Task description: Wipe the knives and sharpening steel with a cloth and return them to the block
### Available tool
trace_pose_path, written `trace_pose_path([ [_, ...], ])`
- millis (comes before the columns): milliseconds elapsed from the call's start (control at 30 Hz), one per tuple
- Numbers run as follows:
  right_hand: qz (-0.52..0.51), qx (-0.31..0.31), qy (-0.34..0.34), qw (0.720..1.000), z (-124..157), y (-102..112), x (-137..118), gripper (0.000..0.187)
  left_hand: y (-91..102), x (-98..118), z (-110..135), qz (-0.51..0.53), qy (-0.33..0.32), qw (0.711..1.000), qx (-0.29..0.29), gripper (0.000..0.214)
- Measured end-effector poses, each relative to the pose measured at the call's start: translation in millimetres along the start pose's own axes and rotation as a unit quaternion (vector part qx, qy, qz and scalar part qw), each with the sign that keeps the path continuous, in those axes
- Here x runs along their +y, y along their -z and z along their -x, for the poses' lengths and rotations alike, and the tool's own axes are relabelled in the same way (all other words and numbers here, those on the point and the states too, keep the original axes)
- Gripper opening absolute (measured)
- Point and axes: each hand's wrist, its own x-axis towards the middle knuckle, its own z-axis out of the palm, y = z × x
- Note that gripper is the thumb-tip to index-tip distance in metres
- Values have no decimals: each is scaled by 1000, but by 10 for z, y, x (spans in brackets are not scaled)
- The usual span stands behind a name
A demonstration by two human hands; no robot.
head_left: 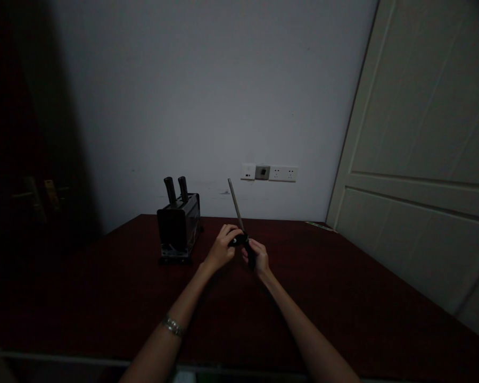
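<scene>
My right hand (257, 259) is closed round the black handle of a sharpening steel (236, 205), whose thin grey rod points up and a little left. My left hand (222, 246) is closed on a dark handle right at the base of the rod; what it belongs to is too dim to make out. Both hands meet above the middle of a dark red table (343, 298). A bracelet (172, 325) sits on my left wrist.
A black knife block (179, 227) with two black handles sticking up stands on the table left of my hands. A row of wall sockets (269, 173) is on the grey wall behind. A pale door (423, 159) stands at the right; the left side is in deep shadow.
</scene>
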Motion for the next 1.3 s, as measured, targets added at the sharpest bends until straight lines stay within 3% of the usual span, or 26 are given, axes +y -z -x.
trace_pose_path([
  [333,-26,-41,-58,997,24,-30,-37,23,111,-115,-62,121,45,992,-10,48],
  [533,-44,-102,-105,988,67,-82,-123,26,180,-270,0,63,75,993,-61,46],
  [700,-53,-108,-110,987,73,-83,-130,24,249,-278,-45,87,134,984,78,40],
  [767,-62,-113,-117,985,70,-69,-109,24,260,-246,-69,107,140,980,90,36],
  [967,-92,-112,-139,980,70,-70,-79,22,134,-129,-65,156,107,982,20,39],
  [1167,-118,-120,-137,976,63,-63,-96,22,102,-117,-62,181,74,981,6,39],
  [1300,-124,-115,-133,977,51,-30,-127,21,137,-206,-63,176,114,978,6,35],
])
